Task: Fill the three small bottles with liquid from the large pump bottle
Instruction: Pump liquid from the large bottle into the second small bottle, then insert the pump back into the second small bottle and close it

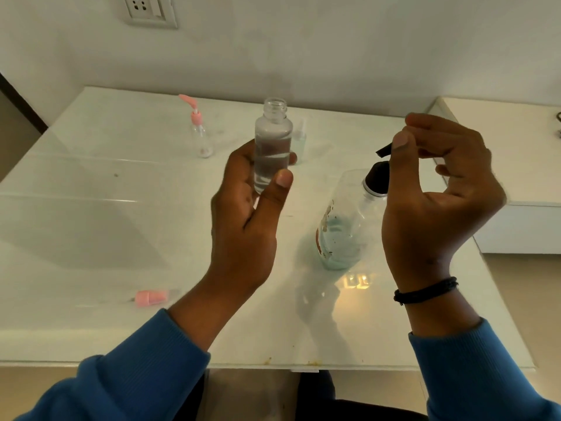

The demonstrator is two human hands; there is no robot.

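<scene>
My left hand (246,214) grips a small clear bottle (272,147) upright above the table, its neck uncapped and clear liquid reaching about two thirds up. The large clear pump bottle (343,226) stands to its right with a low pool of teal liquid and a black pump collar (376,177). My right hand (437,189) is curled over the pump head, thumb and fingers pinching the black nozzle (384,151), whose tip points left toward the held bottle. A second small bottle with a pink pump (202,138) stands further back. A third small bottle (299,141) is partly hidden behind the held one.
A pink spray cap with its tube (150,298) lies near the front left of the white glass-topped table (91,226). A white cabinet (522,183) adjoins the table on the right. A wall with a socket (148,10) is behind.
</scene>
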